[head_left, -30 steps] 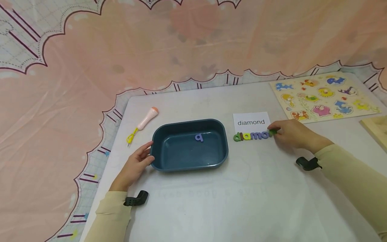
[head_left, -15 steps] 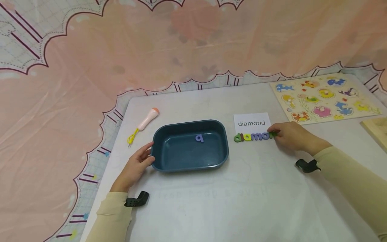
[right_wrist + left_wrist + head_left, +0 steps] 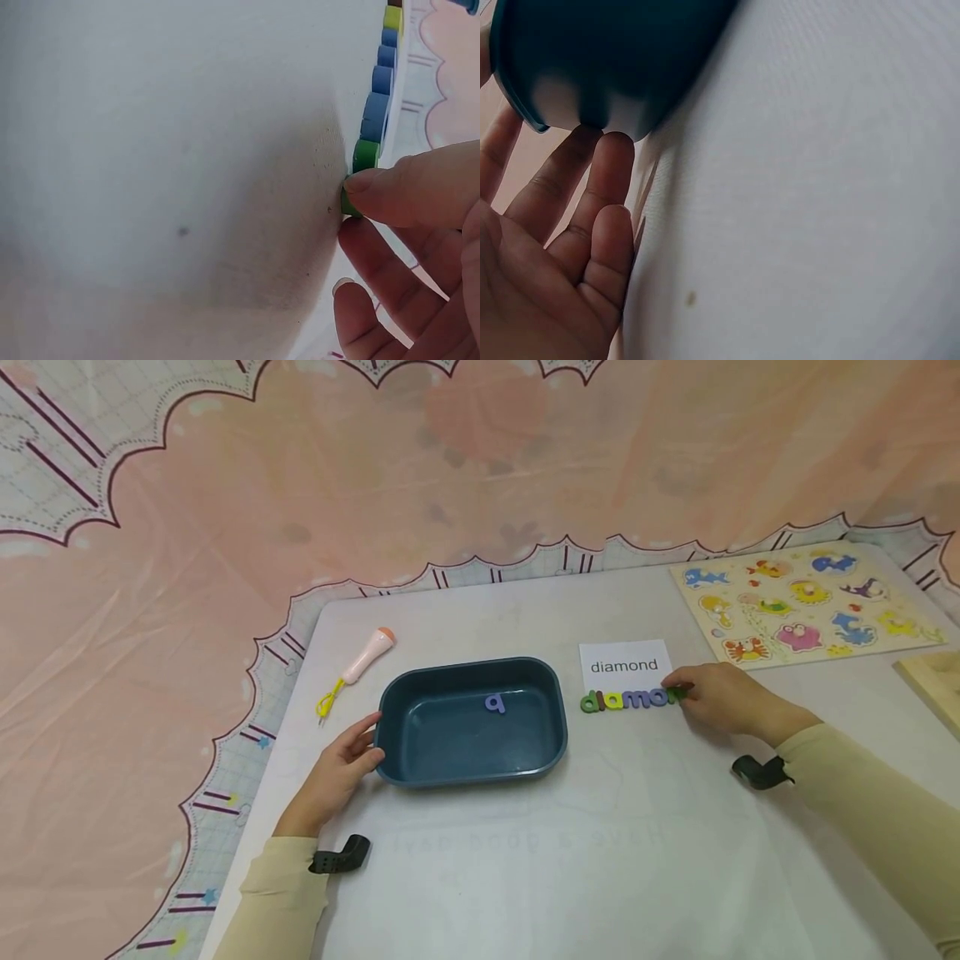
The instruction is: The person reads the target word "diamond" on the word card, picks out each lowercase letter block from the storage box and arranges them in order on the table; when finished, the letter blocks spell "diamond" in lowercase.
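Note:
My right hand [image 3: 726, 697] pinches a green letter n [image 3: 350, 199] between thumb and fingers, low at the table, at the right end of a row of coloured toy letters [image 3: 634, 698]. The row reads "diamo" in green, brown, yellow and purple-blue, with the n against the o; my fingers partly cover the n. Just behind lies a white card [image 3: 622, 660] printed "diamond". On the left, my left hand [image 3: 333, 772] touches the end wall of a dark blue tray [image 3: 472, 781] with extended fingertips [image 3: 615, 150]. A purple letter [image 3: 494, 702], shaped like a q, lies inside the tray.
A pink and yellow pen-like toy [image 3: 367, 656] lies behind the tray at left. At back right is a sea-animal puzzle board [image 3: 761, 622], with a light wooden piece [image 3: 933, 681] at the right edge. A patterned curtain [image 3: 480, 468] hangs behind the white table [image 3: 540, 877].
The green n in my right hand has settled down into line beside the o since a second ago. My left hand stays at the tray. The head view has shifted slightly.

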Tool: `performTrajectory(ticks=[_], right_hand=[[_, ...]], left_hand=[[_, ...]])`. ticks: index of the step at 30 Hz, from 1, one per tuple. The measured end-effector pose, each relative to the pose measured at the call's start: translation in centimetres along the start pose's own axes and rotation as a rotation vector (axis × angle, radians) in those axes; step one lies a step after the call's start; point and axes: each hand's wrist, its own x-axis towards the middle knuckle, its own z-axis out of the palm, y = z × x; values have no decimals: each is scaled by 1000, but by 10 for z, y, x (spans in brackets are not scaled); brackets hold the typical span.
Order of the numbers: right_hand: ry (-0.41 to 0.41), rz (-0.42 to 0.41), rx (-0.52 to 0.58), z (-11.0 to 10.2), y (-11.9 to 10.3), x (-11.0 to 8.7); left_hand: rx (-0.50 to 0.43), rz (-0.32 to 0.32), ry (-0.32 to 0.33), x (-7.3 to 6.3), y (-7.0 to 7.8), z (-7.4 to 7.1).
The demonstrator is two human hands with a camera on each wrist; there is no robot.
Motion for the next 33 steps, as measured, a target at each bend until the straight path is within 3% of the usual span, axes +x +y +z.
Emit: performTrajectory(ticks=[7, 13, 22, 33], right_hand=[[-6, 27, 0, -1, -1, -3], [-1, 70, 33, -15, -8, -8], [103, -91, -31, -34, -53, -2], [80, -268, -10, -22, -112, 32]], left_hand=[[0, -4, 1, 0, -1, 1], [1, -13, 1, 0, -1, 1], [-15, -12, -3, -1, 2, 0], [-27, -28, -4, -1, 2, 0]])
